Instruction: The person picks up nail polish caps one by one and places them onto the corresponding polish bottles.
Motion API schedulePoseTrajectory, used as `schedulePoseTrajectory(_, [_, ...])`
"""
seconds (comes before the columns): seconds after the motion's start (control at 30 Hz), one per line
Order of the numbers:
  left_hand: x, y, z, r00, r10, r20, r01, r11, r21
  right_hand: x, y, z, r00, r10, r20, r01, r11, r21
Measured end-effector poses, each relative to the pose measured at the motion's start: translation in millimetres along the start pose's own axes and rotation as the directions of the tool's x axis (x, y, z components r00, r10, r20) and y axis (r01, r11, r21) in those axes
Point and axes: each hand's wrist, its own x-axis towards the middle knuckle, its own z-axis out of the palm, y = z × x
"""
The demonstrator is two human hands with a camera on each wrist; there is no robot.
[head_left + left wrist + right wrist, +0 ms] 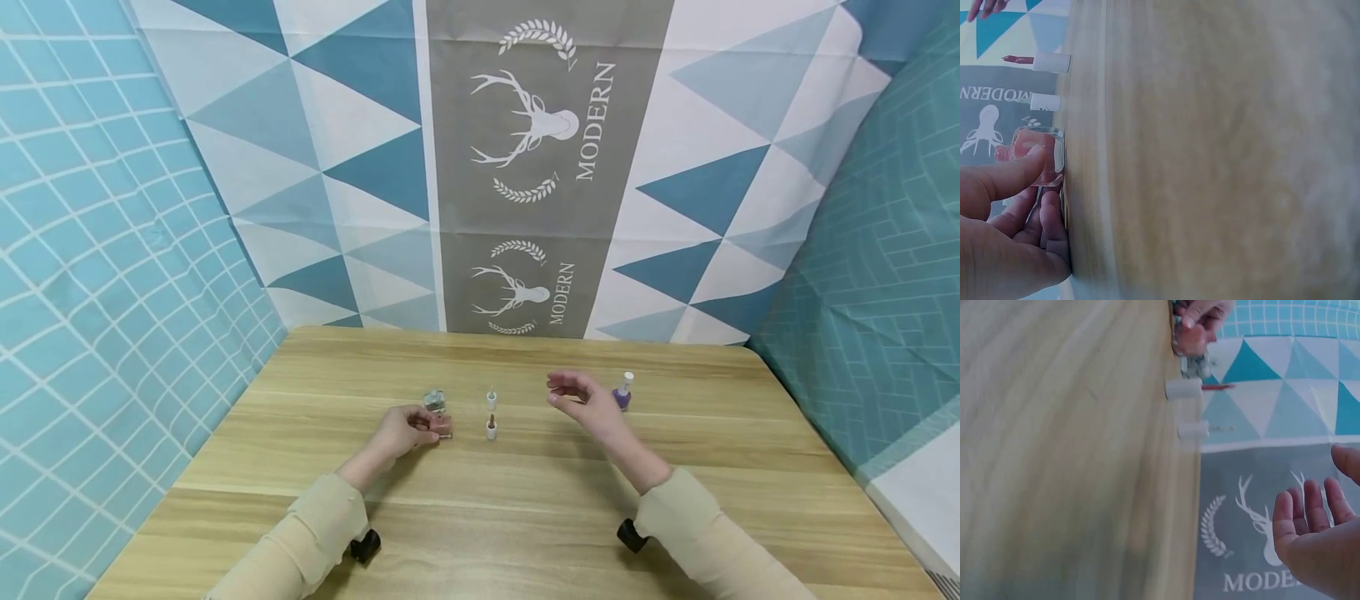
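My left hand (405,430) pinches a small square bottle of pink nail polish (445,427) between thumb and fingers. The bottle has no cap on and stands on the table. Just behind it is a second glass bottle with clear polish (434,400), also uncapped. To their right, two white brush caps stand with bristles upward: the nearer cap (491,431) has a pink-red brush, the farther cap (491,398) a pale one. My right hand (588,406) is held above the table with loosely bent fingers and nothing in them. A purple nail polish bottle (622,398) with its white cap on stands beside it.
Everything stands on a wood-grain table (480,517). Its far edge meets a patterned cloth backdrop (525,250). A blue tiled-print cloth (112,208) borders the left side and a teal one (870,275) the right. Black bands (365,546) show at the wrists.
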Motion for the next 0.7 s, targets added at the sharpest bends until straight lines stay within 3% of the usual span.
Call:
schedulePoseTrajectory(0.47, [1.6,-2.7,2.0,1.000,0.006,-0.022,-0.006,1.000,0.025,1.3,15.6,46.0,0.996,0.085,0.020,-0.087,0.992,0.087])
schedulePoseTrajectory(0.7, [1.9,-2.2,2.2,1.000,-0.005,-0.019,0.005,1.000,-0.001,3.0,26.3,60.5,0.991,0.108,0.082,-0.120,0.981,0.152])
